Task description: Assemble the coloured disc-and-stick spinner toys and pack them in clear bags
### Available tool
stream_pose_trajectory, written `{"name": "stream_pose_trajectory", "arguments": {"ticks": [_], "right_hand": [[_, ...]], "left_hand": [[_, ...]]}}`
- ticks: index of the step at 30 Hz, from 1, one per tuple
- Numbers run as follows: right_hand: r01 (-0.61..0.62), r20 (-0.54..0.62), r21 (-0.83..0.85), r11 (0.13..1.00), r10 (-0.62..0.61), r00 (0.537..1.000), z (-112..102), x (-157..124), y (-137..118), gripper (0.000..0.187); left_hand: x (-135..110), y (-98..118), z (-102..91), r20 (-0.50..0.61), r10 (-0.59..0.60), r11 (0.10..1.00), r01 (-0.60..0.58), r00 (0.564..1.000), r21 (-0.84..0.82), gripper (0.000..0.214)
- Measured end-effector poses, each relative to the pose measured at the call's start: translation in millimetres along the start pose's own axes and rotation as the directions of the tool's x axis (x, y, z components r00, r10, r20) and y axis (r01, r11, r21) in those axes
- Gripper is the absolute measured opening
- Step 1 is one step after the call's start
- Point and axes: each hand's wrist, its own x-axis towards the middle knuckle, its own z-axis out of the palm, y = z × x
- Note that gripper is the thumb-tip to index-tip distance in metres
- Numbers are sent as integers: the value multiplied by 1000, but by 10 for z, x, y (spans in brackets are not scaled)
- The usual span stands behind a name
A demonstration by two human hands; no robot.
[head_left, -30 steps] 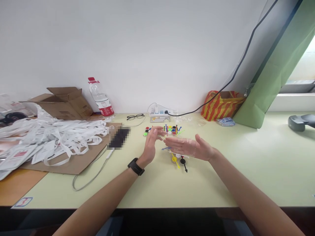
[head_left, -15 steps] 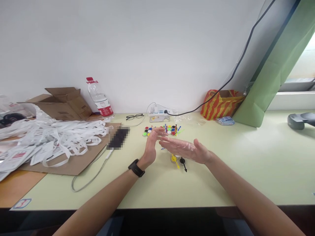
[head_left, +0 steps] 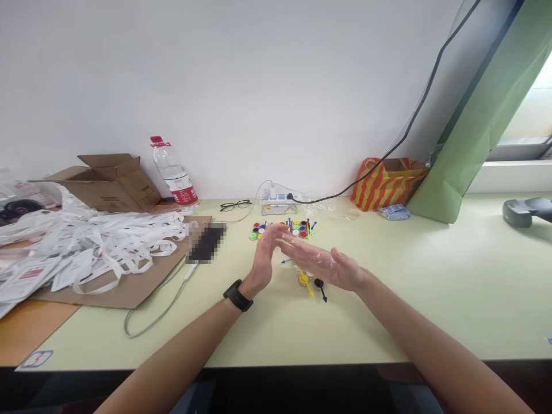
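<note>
My left hand, wearing a black watch on the wrist, is open, its fingers stretched and bent over to the right. Opposite it, my right hand is open and flat, its fingers pointing left. The fingertips of both meet or nearly meet. Something shiny, like clear plastic film, shows along my right fingers; how it is held is unclear. Below my right hand lie a yellow spinner arrow and a black spinner arrow. A blue arrow tip pokes out between the hands; the rest is hidden.
Beyond the hands lie several coloured discs and arrows. Farther back are eyeglasses and a power strip. White straps, a carton and a bottle occupy the left. A striped bag stands right.
My right hand has shifted slightly left, closer to my left hand, uncovering more of the blue arrow tip. The arrows on the table stay put.
</note>
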Motion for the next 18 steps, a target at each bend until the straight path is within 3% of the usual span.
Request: {"name": "stream_pose_trajectory", "arguments": {"ticks": [5,11,18], "right_hand": [[27,63,87,996,-32,998,10,-5,-6,80],[-13,60,116,993,6,998,-26,-38,-4,78],[-62,17,96,993,60,998,-23,-13,-33,92]], "left_hand": [[-5,64,31,13,-11,1000,10,1000,22,60],[-8,63,38,2,-42,999,42,999,-3,58],[3,73,17,3,-81,997,81,997,8,51]]}}
